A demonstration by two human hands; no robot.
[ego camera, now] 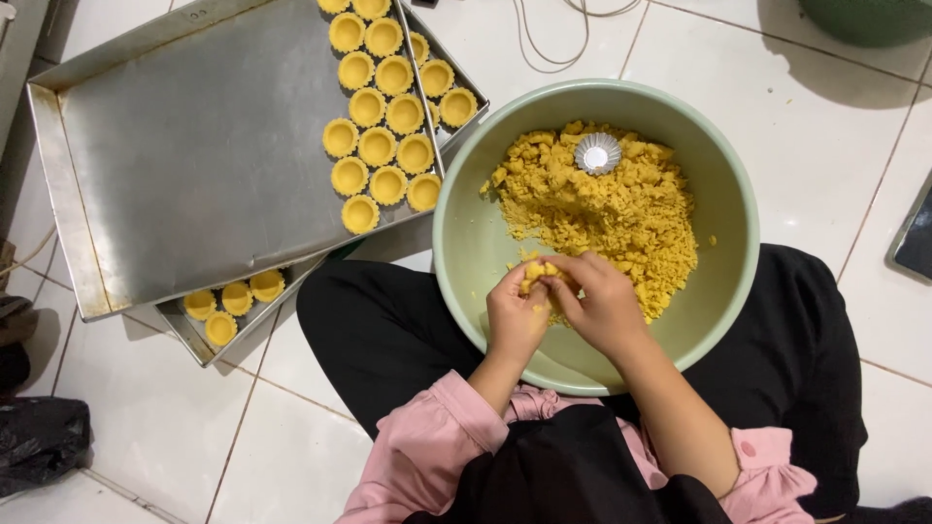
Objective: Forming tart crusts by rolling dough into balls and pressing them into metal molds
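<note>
Dough lump (pixel 537 275), seemingly pinched by both hands' fingers (pixel 563 281) over the bowl (pixel 466 252).

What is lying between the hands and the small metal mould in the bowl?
In the head view, only crumbly yellow dough lies between the hands (left, right) and the mould; both hands pinch a dough lump.

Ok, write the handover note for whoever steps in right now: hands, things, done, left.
Left hand and right hand: both pinch one lump of yellow dough over the green bowl.
Bowl rests on the lap, holding crumbly dough and an empty fluted metal mould.
Done: rows of dough cups on the top tray; a few on the tray beneath.
Left: much dough; most of the top tray bare.
</note>
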